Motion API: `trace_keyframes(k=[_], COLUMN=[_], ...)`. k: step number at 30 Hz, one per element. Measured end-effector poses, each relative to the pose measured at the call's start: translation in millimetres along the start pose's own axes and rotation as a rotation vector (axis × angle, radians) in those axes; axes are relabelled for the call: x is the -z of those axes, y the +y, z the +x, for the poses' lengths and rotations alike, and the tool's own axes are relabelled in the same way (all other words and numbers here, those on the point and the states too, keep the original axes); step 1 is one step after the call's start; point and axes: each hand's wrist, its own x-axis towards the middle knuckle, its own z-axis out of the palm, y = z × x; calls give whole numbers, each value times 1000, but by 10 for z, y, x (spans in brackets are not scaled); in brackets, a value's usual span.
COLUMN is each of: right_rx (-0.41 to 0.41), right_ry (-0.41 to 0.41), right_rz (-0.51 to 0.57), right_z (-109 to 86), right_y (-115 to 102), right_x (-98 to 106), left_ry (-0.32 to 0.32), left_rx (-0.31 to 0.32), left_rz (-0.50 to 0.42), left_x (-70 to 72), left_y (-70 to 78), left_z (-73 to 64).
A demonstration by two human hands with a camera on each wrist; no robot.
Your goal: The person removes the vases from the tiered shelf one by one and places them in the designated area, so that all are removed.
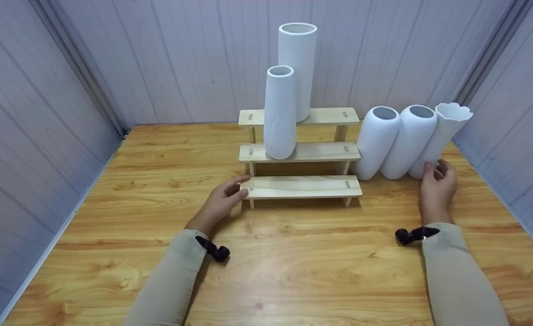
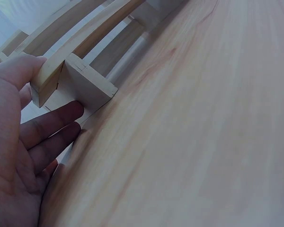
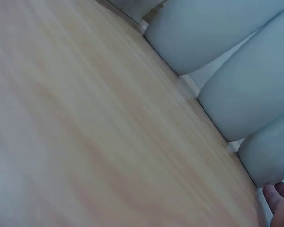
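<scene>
A pale wooden three-step display stand [image 1: 300, 192] stands on the table. My left hand [image 1: 218, 201] grips the left end of its lowest step, with the thumb [image 2: 26, 66] on the board and two fingers beside the end leg. My right hand [image 1: 438, 190] touches the lower right side of a white vase with a scalloped rim [image 1: 447, 122]; its fingers are relaxed. Two smooth white rounded vases [image 1: 377, 140] [image 1: 411, 140] stand in a row between that vase and the stand. In the right wrist view only some fingertips [image 3: 270, 196] show beside the vase's base.
On the middle step stands a slim white vase [image 1: 280, 113]; a taller ribbed white vase [image 1: 300, 54] is on the top step. The wooden table [image 1: 293, 271] is bounded by panelled walls at the back and sides. Each wrist carries a black strap-on camera [image 1: 418, 235].
</scene>
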Motion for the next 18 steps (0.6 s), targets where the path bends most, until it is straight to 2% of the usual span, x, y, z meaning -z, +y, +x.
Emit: trace_keyframes(k=[4,9,16,18], right_rx=[7,36,146,163], right_ry=[52,70,1,-21], right_rz=[-21,-62,-53,-41], right_z=[-88,-249,-529,-591], right_y=[8,23,50,55], right_x=[-32,-71,-226,-272], left_ry=[1,-1,-12,-14], left_rx=[0,-10,-10,-10], left_rz=[-4,-8,-18,-20], left_x=[-4,-13,3,4], left_y=[-3,-6,2,46], left_z=[-11,-14,-13,-30])
